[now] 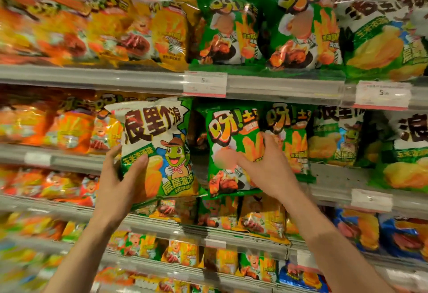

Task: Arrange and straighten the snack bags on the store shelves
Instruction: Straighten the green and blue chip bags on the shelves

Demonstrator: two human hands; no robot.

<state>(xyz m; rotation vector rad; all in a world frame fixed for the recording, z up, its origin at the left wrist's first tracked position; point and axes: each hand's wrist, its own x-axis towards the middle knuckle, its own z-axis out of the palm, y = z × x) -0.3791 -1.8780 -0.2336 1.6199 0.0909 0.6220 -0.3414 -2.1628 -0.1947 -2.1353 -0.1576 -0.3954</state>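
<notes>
1. Centre-left of frame: left hand (120, 176) grips a white-and-green snack bag (159, 151) by its lower left edge, thumb across the front, fingers behind; bag is upright, slightly tilted, held out in front of the middle shelf (333, 176).
2. Right hand (261, 165), centre of frame, is spread open and pressed flat on a green snack bag (229, 144), which leans at the shelf's front edge; not closed around it.
3. Just right, another green bag (289, 139) stands on the same shelf, partly behind the right hand.
4. Upper shelf: green bags (298, 26) upright, orange bags (69, 28) at upper left, blurred.
5. Price tag (205, 84) on the upper shelf rail.
</notes>
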